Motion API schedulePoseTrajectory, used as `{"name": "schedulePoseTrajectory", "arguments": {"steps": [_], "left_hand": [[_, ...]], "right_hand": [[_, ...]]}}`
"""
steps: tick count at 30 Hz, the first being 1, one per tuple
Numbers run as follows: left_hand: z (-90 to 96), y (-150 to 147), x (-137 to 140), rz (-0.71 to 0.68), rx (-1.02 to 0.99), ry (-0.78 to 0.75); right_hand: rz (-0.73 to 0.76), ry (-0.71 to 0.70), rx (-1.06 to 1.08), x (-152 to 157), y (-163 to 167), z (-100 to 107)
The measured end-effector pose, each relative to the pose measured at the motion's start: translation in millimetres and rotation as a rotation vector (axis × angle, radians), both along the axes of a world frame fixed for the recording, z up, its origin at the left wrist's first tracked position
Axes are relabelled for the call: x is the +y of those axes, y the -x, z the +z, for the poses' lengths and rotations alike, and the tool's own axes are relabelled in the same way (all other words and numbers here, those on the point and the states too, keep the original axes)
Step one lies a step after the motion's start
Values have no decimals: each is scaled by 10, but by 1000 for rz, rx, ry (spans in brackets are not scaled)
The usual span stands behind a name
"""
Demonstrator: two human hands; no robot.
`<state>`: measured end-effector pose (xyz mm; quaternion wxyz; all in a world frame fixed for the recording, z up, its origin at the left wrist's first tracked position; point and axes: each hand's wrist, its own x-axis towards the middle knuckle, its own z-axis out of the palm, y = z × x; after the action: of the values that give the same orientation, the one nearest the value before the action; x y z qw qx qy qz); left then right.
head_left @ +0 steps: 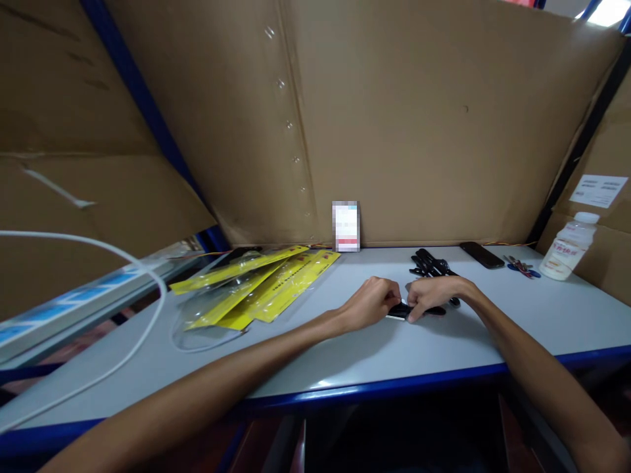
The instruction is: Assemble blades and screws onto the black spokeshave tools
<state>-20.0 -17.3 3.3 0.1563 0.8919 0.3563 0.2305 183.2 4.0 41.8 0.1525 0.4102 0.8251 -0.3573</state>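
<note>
Over the right half of the table (345,358), my left hand (377,301) and my right hand (434,293) are close together at a small black tool (403,309). Its near edge looks pale and straight, and its kind is hard to tell. The left fingers are pinched at its left end. My right hand is curled over it, with thumb and finger pressed down on it, hiding much of its length. A dark rounded end shows to the right beneath that hand. Just behind lies a pile of black tools (428,261), partly covered by my right hand.
Several yellow-backed clear plastic packages (296,282) overlap on the left. A screen (346,226) leans against the cardboard wall (394,131). A dark phone (482,255), keys (521,267) and a white bottle (569,248) stand or lie at right. A white cable (160,289) loops on the left.
</note>
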Motion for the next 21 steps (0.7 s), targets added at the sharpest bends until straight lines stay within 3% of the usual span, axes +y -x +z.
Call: {"name": "schedulePoseTrajectory", "arguments": {"steps": [7,14,21], "left_hand": [[-73,-29,25,2,0,-129],[-70,51,4,-116,94,-268],[-49,85,-34,-217,106,-295]], "right_hand": [[2,-101,-36,-26,41,37],[11,-80,-28,4,5,2],[40,-106,-33,-2,16,18]]}}
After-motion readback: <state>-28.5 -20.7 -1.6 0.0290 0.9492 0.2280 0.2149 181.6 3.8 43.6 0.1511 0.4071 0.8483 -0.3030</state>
